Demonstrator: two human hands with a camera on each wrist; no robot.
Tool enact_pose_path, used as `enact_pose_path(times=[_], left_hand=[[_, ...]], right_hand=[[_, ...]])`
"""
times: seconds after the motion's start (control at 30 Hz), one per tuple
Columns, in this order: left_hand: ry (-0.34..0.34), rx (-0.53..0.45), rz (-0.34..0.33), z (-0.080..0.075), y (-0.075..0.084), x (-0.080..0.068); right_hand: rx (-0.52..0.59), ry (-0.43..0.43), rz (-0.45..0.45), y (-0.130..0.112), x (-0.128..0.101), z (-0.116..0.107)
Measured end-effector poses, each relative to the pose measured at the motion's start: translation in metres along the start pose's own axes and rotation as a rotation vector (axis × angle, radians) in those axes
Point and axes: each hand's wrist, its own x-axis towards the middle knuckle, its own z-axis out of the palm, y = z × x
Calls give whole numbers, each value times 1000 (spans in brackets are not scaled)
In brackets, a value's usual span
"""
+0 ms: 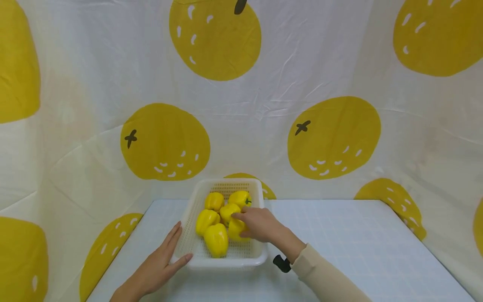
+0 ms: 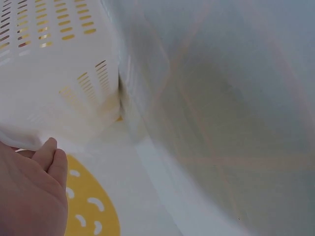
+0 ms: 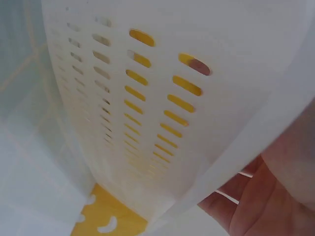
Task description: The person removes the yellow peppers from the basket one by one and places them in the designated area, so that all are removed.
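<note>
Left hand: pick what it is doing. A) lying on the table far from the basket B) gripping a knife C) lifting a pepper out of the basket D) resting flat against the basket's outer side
D: the left hand lies open against the white basket's near-left wall, holding no pepper.

Looks to me like a staged recording booth, not a real kitchen. I'm seeing a white cloth backdrop (image 1: 264, 96) printed with big yellow oranges (image 1: 333, 136), hung around three sides, creases and all. Under my hands there's a pale blue checked tabletop (image 1: 339, 235), with a white slotted basket (image 1: 226, 258) of yellow peppers (image 1: 216, 239) on it.
</note>
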Motion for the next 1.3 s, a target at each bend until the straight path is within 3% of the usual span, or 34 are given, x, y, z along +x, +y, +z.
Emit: enact_pose_path(times=[0.37, 0.93, 1.3], left_hand=[[69, 40, 97, -4, -2, 9], [44, 32, 59, -6, 1, 7], [22, 24, 32, -1, -2, -1]], right_hand=[[170, 74, 62, 11, -8, -16], [356, 154, 53, 26, -24, -31], [544, 198, 106, 34, -33, -30]])
